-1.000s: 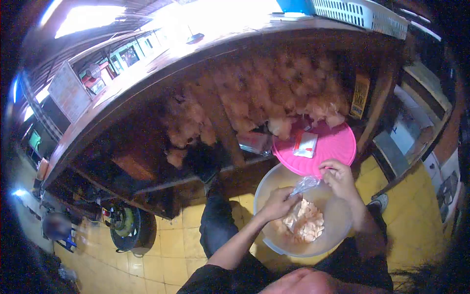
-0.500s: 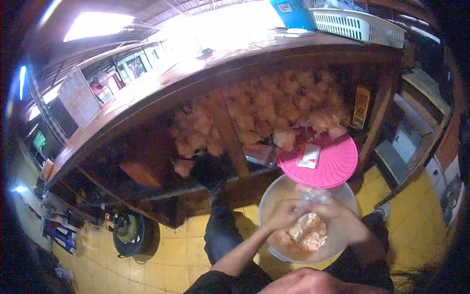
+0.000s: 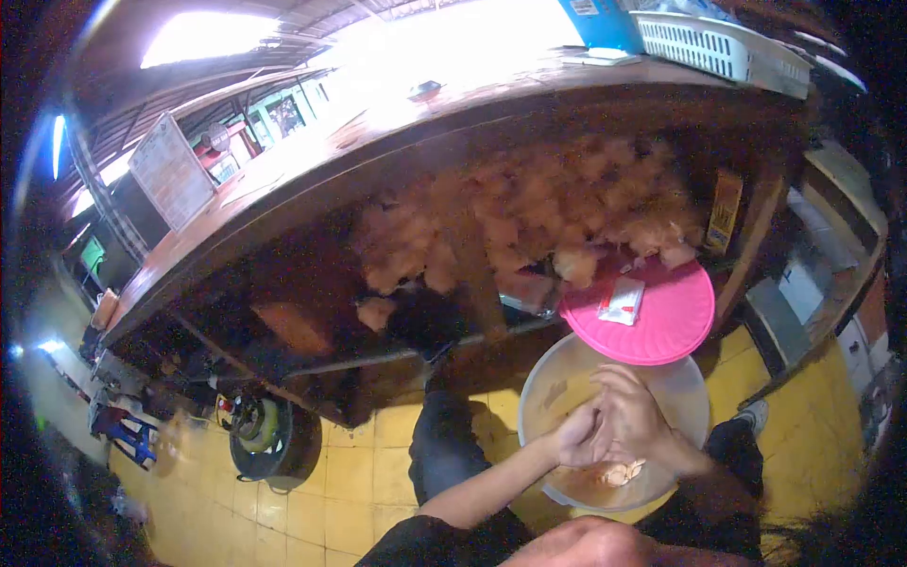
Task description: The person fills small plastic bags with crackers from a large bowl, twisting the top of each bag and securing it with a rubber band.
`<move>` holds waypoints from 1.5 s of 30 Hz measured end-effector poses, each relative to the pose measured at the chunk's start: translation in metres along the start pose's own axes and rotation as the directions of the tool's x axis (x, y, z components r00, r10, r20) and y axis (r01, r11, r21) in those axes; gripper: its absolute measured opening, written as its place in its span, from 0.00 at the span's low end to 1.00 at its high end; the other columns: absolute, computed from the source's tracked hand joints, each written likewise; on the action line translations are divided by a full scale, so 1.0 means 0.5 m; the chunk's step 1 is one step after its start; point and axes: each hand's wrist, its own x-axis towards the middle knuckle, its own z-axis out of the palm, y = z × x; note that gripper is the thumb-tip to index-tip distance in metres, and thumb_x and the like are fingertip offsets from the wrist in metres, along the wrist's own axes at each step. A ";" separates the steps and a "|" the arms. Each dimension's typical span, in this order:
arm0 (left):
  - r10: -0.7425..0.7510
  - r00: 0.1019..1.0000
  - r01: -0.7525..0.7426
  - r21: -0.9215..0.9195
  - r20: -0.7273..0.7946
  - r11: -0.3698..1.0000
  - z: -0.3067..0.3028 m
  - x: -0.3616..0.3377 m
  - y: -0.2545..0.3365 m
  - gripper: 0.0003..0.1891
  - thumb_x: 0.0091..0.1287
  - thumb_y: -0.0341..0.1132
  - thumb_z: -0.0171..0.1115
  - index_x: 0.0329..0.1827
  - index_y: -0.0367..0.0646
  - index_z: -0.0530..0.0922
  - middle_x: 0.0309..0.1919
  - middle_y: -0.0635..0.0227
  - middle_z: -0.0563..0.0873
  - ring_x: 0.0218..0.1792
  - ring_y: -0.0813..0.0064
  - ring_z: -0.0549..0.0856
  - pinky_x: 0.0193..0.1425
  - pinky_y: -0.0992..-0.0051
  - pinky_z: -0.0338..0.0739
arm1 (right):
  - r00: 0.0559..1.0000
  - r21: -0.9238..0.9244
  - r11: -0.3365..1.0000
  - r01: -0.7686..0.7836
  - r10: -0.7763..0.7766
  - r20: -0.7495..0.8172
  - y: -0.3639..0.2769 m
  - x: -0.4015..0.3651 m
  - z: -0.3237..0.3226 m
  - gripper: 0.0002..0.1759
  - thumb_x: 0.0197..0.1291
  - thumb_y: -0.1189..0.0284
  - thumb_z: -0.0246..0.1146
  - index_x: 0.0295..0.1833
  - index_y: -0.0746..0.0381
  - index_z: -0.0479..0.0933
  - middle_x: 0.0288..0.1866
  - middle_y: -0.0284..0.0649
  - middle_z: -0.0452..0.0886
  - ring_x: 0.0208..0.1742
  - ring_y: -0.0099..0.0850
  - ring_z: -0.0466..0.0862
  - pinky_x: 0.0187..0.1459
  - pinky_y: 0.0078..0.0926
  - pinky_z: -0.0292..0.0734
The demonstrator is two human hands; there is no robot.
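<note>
Over a translucent round tub (image 3: 694,416), my left hand (image 3: 581,437) and my right hand (image 3: 631,411) are pressed close together. The right hand's fingers stretch out flat. The left hand's fingers are partly covered by the right, and whether anything lies between the palms cannot be seen. Pale flakes (image 3: 622,472) lie in the bottom of the tub, just below the hands. A pink round lid (image 3: 661,321) overlaps the tub's far edge and bears a small white and red packet (image 3: 622,300).
Many light brown bags (image 3: 529,208) fill the shelf under a long wooden counter (image 3: 453,118). On the counter stand a white basket (image 3: 694,45) and a blue container (image 3: 605,24). A dark round basin (image 3: 265,439) is on the yellow tiled floor at left.
The clear plastic bag that was between my hands is no longer visible. My hands have come together, the right fingers now extended. Fewer flakes show in the tub. The view has shifted slightly.
</note>
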 end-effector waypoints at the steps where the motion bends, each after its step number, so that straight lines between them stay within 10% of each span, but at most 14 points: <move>1: 0.152 0.988 -0.150 0.072 -0.016 0.986 -0.043 0.019 -0.014 0.25 0.74 0.51 0.49 0.64 0.42 0.71 0.55 0.56 0.82 0.57 0.61 0.82 0.58 0.62 0.79 | 0.959 -0.299 0.913 0.277 -0.244 0.144 -0.030 0.006 -0.004 0.13 0.52 0.69 0.63 0.42 0.64 0.78 0.56 0.45 0.79 0.64 0.42 0.75 0.63 0.44 0.68; 6: 0.442 0.889 -0.412 -0.219 0.116 0.885 -0.043 -0.015 0.021 0.15 0.74 0.45 0.54 0.52 0.45 0.77 0.48 0.67 0.84 0.43 0.73 0.83 0.49 0.70 0.80 | 0.885 -0.541 0.706 0.457 -0.420 0.199 -0.030 -0.002 -0.001 0.11 0.47 0.71 0.63 0.38 0.63 0.77 0.56 0.43 0.79 0.66 0.49 0.72 0.63 0.52 0.64; 8: 0.472 0.830 -0.505 -0.041 -0.296 0.862 0.077 -0.034 0.037 0.11 0.73 0.45 0.56 0.44 0.47 0.76 0.38 0.73 0.82 0.34 0.78 0.79 0.40 0.72 0.76 | 0.877 -0.568 0.709 0.418 -0.478 0.049 -0.011 0.013 -0.005 0.07 0.56 0.70 0.61 0.37 0.63 0.75 0.45 0.42 0.79 0.55 0.46 0.77 0.56 0.51 0.68; 12: 0.517 0.832 -0.493 0.161 -0.199 0.855 0.040 -0.041 0.062 0.11 0.76 0.44 0.52 0.38 0.49 0.73 0.27 0.76 0.73 0.26 0.80 0.71 0.37 0.78 0.70 | 0.967 -0.124 0.971 -0.205 0.181 -0.177 0.078 0.004 -0.010 0.18 0.74 0.59 0.51 0.33 0.60 0.71 0.29 0.33 0.72 0.26 0.29 0.74 0.30 0.33 0.71; 14: 0.363 0.878 -0.335 -0.140 0.313 0.932 0.012 -0.050 0.077 0.10 0.77 0.43 0.49 0.39 0.49 0.72 0.27 0.75 0.73 0.28 0.81 0.71 0.40 0.77 0.70 | 0.853 0.781 0.489 -0.389 0.510 0.106 0.064 0.011 -0.013 0.18 0.76 0.59 0.51 0.34 0.59 0.70 0.27 0.29 0.70 0.25 0.20 0.71 0.26 0.25 0.69; 16: 0.400 0.862 -0.362 -0.174 0.311 0.916 0.033 -0.059 0.073 0.09 0.78 0.41 0.48 0.43 0.48 0.71 0.26 0.75 0.73 0.28 0.80 0.72 0.41 0.76 0.70 | 0.880 0.774 0.503 -0.385 0.452 0.144 0.046 0.008 -0.018 0.08 0.70 0.68 0.61 0.43 0.59 0.71 0.22 0.29 0.69 0.25 0.25 0.72 0.27 0.23 0.68; 18: 0.548 0.813 -0.557 0.011 -0.194 0.831 0.096 -0.070 0.062 0.08 0.78 0.39 0.47 0.46 0.46 0.73 0.27 0.76 0.73 0.27 0.81 0.70 0.34 0.80 0.67 | 0.933 0.619 0.711 -0.334 0.345 0.108 -0.002 0.016 -0.019 0.07 0.69 0.68 0.62 0.43 0.59 0.74 0.26 0.32 0.75 0.28 0.23 0.76 0.30 0.20 0.69; 21: 0.561 0.821 -0.541 0.171 -0.107 0.824 0.069 -0.081 0.064 0.10 0.78 0.40 0.48 0.47 0.45 0.74 0.29 0.74 0.75 0.31 0.82 0.74 0.35 0.79 0.69 | 0.982 0.119 0.981 -0.155 0.166 -0.090 0.011 0.015 -0.018 0.05 0.63 0.69 0.66 0.38 0.57 0.78 0.31 0.33 0.80 0.33 0.28 0.79 0.37 0.25 0.73; 24: 0.456 0.884 -0.382 0.408 -0.099 0.829 0.030 -0.085 0.065 0.12 0.78 0.42 0.50 0.42 0.43 0.75 0.26 0.75 0.75 0.29 0.82 0.74 0.33 0.79 0.69 | 0.854 -0.630 0.620 0.468 -0.501 0.141 -0.014 0.032 -0.049 0.07 0.57 0.67 0.63 0.39 0.58 0.81 0.37 0.32 0.82 0.45 0.36 0.82 0.46 0.34 0.75; 26: 0.373 0.912 -0.240 0.512 -0.173 0.825 0.021 -0.085 0.061 0.14 0.78 0.42 0.50 0.38 0.43 0.76 0.23 0.75 0.74 0.28 0.83 0.74 0.31 0.79 0.68 | 0.820 -0.621 0.560 0.548 -0.504 0.270 -0.017 0.031 -0.053 0.12 0.50 0.65 0.63 0.40 0.56 0.82 0.41 0.34 0.83 0.50 0.41 0.80 0.51 0.41 0.74; 30: 0.511 0.858 -0.144 0.927 -0.058 0.346 0.015 -0.072 0.046 0.15 0.76 0.39 0.48 0.34 0.41 0.77 0.18 0.71 0.76 0.24 0.75 0.76 0.32 0.74 0.71 | 0.832 -0.494 0.671 0.553 -0.474 0.287 0.015 0.023 -0.035 0.12 0.49 0.68 0.64 0.41 0.54 0.83 0.42 0.36 0.83 0.48 0.38 0.81 0.49 0.40 0.74; 32: 0.747 0.600 0.017 0.929 0.287 -0.370 0.044 -0.075 0.031 0.13 0.74 0.36 0.48 0.36 0.40 0.79 0.21 0.61 0.80 0.26 0.59 0.80 0.38 0.64 0.73 | 0.929 -0.566 0.737 0.370 -0.302 0.215 -0.001 0.014 -0.033 0.14 0.46 0.68 0.66 0.42 0.56 0.83 0.37 0.38 0.84 0.45 0.39 0.82 0.48 0.40 0.74; 38: 0.688 0.467 0.127 0.727 0.556 -0.674 0.092 -0.087 0.058 0.09 0.70 0.35 0.58 0.41 0.38 0.79 0.29 0.55 0.81 0.33 0.60 0.82 0.39 0.63 0.75 | 0.991 -0.346 0.938 -0.010 -0.037 -0.129 0.021 0.023 -0.013 0.04 0.51 0.72 0.66 0.33 0.59 0.81 0.31 0.42 0.82 0.41 0.39 0.82 0.45 0.39 0.74; 45: 0.833 0.480 -0.230 0.956 0.275 -0.183 0.085 -0.076 0.057 0.08 0.65 0.31 0.66 0.37 0.38 0.76 0.27 0.66 0.75 0.30 0.77 0.75 0.37 0.77 0.70 | 0.920 0.440 0.848 -0.296 0.377 -0.109 0.000 0.034 -0.005 0.03 0.56 0.82 0.68 0.36 0.67 0.83 0.31 0.38 0.82 0.39 0.27 0.83 0.37 0.24 0.79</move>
